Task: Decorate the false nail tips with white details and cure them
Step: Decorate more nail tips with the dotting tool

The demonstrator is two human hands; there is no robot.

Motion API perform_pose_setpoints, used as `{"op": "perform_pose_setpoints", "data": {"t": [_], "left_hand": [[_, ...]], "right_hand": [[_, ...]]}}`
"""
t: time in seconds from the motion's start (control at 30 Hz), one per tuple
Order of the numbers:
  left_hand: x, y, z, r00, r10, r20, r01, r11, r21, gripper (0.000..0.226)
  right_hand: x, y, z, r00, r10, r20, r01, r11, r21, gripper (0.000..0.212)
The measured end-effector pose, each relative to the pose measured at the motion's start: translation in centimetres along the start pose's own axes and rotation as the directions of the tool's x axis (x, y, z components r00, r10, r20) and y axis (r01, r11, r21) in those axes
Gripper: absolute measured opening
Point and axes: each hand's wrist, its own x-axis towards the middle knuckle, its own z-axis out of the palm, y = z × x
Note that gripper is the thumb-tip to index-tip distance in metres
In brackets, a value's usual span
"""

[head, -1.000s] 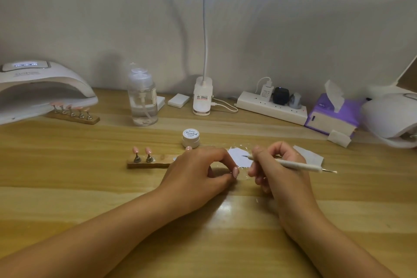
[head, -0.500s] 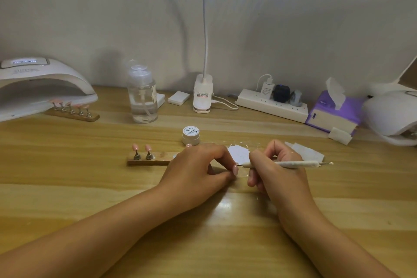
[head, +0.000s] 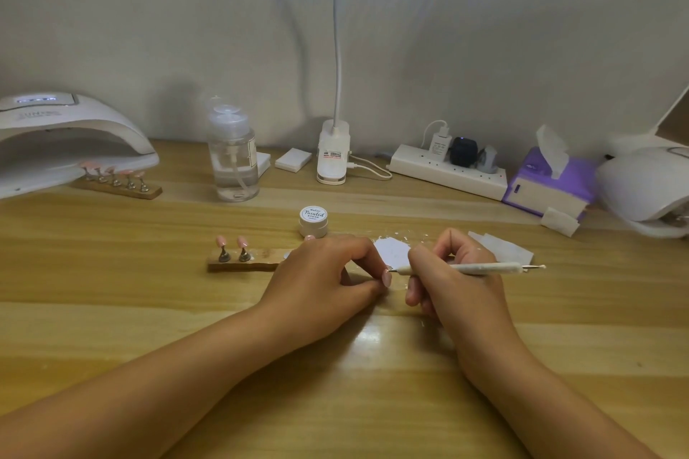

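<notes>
At the middle of the wooden table (head: 112,272) our left hand (head: 328,272) rests with fingers curled, thumb and forefinger pinching a pink nail tip (head: 387,278). Our right hand (head: 451,279) grips a white dotting pen (head: 481,268) like a pencil, lying nearly level, its fine point touching the top edge of that tip. Whether any white mark is on the tip, we cannot tell.

Just behind the hands lie a white paper scrap (head: 391,250) and a folded wipe (head: 503,250). Left of our left hand sits a wooden holder strip (head: 242,265) with two pink tips (head: 222,240) upright on stands. A small lidded white jar (head: 313,221) stands behind it.

Farther back we see a clear pump bottle (head: 233,156), a clip lamp base (head: 333,153), a power strip (head: 447,171) and a purple tissue box (head: 548,183). Far left, a white curing lamp (head: 71,138) has a second strip (head: 115,183) of pink tips at its mouth.
</notes>
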Motion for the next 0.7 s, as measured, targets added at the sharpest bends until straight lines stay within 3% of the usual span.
{"op": "perform_pose_setpoints", "data": {"t": [0.2, 0.33, 0.43, 0.5, 0.63, 0.7], "left_hand": [[0.11, -0.13, 0.03, 1.0, 0.007, 0.003, -0.007, 1.0, 0.003, 0.011], [0.09, -0.2, 0.03, 1.0, 0.005, 0.008, -0.005, 1.0, -0.001, 0.008], [0.07, -0.19, 0.04, 1.0, 0.004, 0.008, -0.004, 1.0, 0.0, 0.009], [0.08, -0.22, 0.03, 1.0, -0.001, 0.01, 0.001, 1.0, -0.011, 0.006], [0.04, -0.18, -0.02, 1.0, 0.0, 0.014, 0.001, 1.0, -0.018, 0.009], [0.02, -0.04, -0.06, 1.0, 0.007, 0.008, -0.007, 1.0, -0.008, 0.014]], "right_hand": [[0.0, 0.04, -0.15, 1.0, -0.005, -0.004, 0.005, 1.0, 0.008, 0.027], [-0.08, -0.21, -0.02, 1.0, 0.013, -0.001, -0.013, 1.0, 0.013, 0.016], [-0.12, -0.23, -0.08, 1.0, 0.007, -0.005, -0.007, 1.0, 0.027, 0.024], [-0.16, -0.28, -0.18, 0.999, 0.011, -0.037, -0.007, 0.996, 0.088, 0.031], [-0.1, -0.65, -0.5, 0.997, 0.037, -0.06, -0.023, 0.974, 0.225, 0.017], [-0.14, -0.85, -0.44, 0.998, 0.04, -0.047, -0.027, 0.969, 0.244, 0.024]]}}
